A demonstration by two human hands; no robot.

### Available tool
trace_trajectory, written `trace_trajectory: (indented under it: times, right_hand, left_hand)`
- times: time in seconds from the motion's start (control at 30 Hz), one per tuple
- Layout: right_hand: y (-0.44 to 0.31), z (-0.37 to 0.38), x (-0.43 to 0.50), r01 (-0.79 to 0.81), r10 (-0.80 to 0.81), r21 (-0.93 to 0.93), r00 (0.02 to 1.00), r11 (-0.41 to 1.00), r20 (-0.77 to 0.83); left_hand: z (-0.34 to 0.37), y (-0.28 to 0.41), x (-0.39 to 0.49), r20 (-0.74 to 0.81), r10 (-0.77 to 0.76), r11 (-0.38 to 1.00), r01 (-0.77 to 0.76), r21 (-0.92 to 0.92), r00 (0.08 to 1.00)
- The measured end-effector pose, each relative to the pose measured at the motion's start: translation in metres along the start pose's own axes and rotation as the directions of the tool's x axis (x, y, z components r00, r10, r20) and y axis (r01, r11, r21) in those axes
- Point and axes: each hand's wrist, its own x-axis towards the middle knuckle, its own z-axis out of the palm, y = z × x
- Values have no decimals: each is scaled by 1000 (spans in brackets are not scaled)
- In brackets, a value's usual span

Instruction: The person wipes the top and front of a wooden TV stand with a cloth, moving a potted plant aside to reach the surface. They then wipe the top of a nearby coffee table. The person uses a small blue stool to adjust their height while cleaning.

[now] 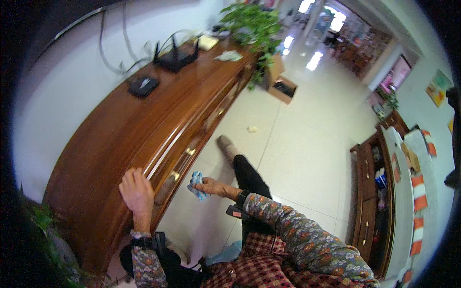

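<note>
My left hand [137, 190] rests on the front edge of a long brown wooden cabinet [108, 133], its fingers lying over the top. Held in my right hand [212, 187] is a crumpled blue-and-white cloth [198, 185], off the cabinet's front and above the tiled floor. On the cabinet top, against the wall, stand a black router [176, 57] with upright antennas and a small black box [143, 86]. A crumpled whitish cloth or tissue [229, 55] lies near the far end, beside a pale yellowish item [207, 42].
A leafy potted plant [252, 25] trails over the cabinet's far end. An open cardboard box [284, 90] stands on the floor below it, and a small crumpled scrap [252, 129] lies nearer. Another wooden cabinet [367, 198] stands at right. More foliage [43, 219] is at lower left.
</note>
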Motion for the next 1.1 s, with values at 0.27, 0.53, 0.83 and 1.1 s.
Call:
trace_trajectory:
  times: [0.27,0.53,0.83,1.1]
  right_hand:
    - [-104,-20,-91,15,-22,-119,998,993,-59]
    - [-114,28,-39,54,-32,-226,994,973,101]
    - [-95,55,-21,127,-119,-19,964,992,237]
    - [-115,28,-18,332,-157,-628,935,704,319]
  left_hand:
    - [-15,4,-3,-4,1,995,-2,-104,1000]
    - [-37,54,-32,488,75,586,358,-727,870]
    - [-12,45,-42,651,44,624,488,-611,758]
    - [30,18,-78,772,71,746,480,-461,631]
